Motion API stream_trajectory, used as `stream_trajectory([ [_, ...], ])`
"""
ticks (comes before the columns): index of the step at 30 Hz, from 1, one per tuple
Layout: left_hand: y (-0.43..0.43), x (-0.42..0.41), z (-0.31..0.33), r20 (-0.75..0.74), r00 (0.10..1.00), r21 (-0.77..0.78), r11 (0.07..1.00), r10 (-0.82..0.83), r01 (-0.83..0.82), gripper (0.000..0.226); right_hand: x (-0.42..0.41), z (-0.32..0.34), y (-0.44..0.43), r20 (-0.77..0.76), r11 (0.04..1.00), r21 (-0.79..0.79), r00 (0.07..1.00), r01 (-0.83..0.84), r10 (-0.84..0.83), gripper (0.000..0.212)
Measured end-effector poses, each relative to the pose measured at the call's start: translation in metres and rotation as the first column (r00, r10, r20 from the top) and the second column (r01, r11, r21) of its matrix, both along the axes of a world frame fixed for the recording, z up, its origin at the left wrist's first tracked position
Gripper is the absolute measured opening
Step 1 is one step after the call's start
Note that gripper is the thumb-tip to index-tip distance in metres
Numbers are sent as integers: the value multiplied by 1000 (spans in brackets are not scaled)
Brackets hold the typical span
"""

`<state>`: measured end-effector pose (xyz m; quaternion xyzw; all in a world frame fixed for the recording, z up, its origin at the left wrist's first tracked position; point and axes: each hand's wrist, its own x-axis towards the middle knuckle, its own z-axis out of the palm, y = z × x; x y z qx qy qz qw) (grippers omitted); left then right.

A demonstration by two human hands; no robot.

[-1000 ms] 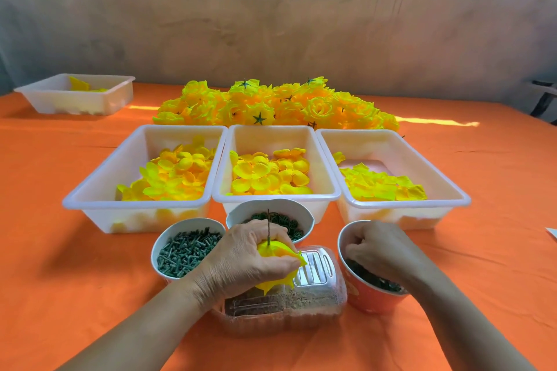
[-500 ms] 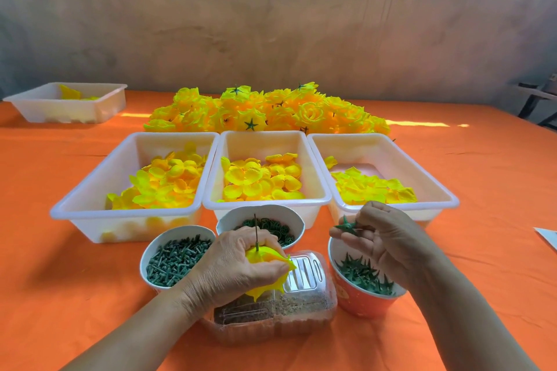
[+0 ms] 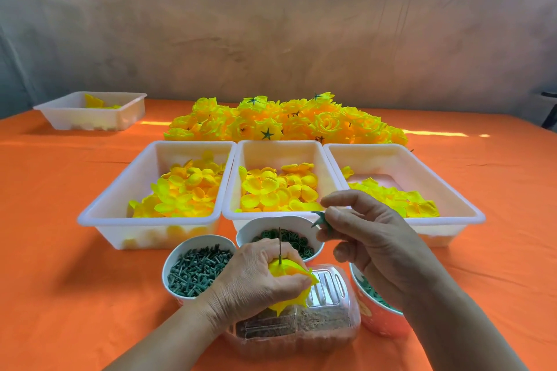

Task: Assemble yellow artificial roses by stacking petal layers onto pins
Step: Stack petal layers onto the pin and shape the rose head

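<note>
The left hand (image 3: 256, 280) clenches the yellow rose (image 3: 291, 272) over the clear box (image 3: 328, 322), its pin (image 3: 279, 242) pointing up; the right hand (image 3: 370, 247) pinches a green calyx (image 3: 320, 218) near the tip; misaimed, the calyx could skid off or bend the pin.

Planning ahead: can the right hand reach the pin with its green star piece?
Probably yes: the pin stands bare above the rose the left hand grips; only air separates it from the green star piece in the right hand.

Orange tablecloth (image 3: 60, 250) matt woven cloth; white bins (image 3: 99, 221) smooth translucent plastic; clear box (image 3: 331, 289) glossy plastic; wall (image 3: 271, 24) rough.
</note>
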<state>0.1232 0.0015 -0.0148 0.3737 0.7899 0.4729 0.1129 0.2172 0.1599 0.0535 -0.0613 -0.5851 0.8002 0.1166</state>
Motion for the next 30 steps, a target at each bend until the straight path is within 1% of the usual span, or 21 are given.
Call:
stream_trajectory([
  [2,0,0,1,4,1000,5,1000,-6,6,26,-3,4,-6,-27,999,-6,999,-34,34,11],
  [5,-1,0,2,17,1000,9,1000,-17,16,24,-7,5,-16,-51,996,-8,995,-92,91,16],
  [8,-2,0,3,18,999,21,999,-28,28,27,-10,5,-24,-66,993,13,990,-122,122,18],
  [12,-3,0,3,24,999,37,999,-34,33,31,-14,3,-32,-78,989,89,989,-118,125,15],
  [13,-3,0,3,10,999,40,999,-38,37,30,-15,3,-34,-81,986,119,989,-114,124,15],
  [16,-5,1,6,-51,997,64,996,-58,62,15,-16,1,-39,-75,978,187,991,-95,110,16],
  [19,-5,1,8,-78,994,64,995,-75,80,12,-15,-2,-39,-68,961,269,994,-61,82,17],
  [21,-5,0,7,-96,992,56,994,-83,88,10,-15,-5,-39,-71,947,318,996,-34,60,23],
  [25,-5,-1,5,-115,989,41,995,-87,93,10,-15,-7,-39,-53,940,340,997,-32,53,25],
  [30,-5,-1,4,-120,989,50,994,-89,96,9,-15,-10,-39,-51,945,324,997,-39,59,21],
])
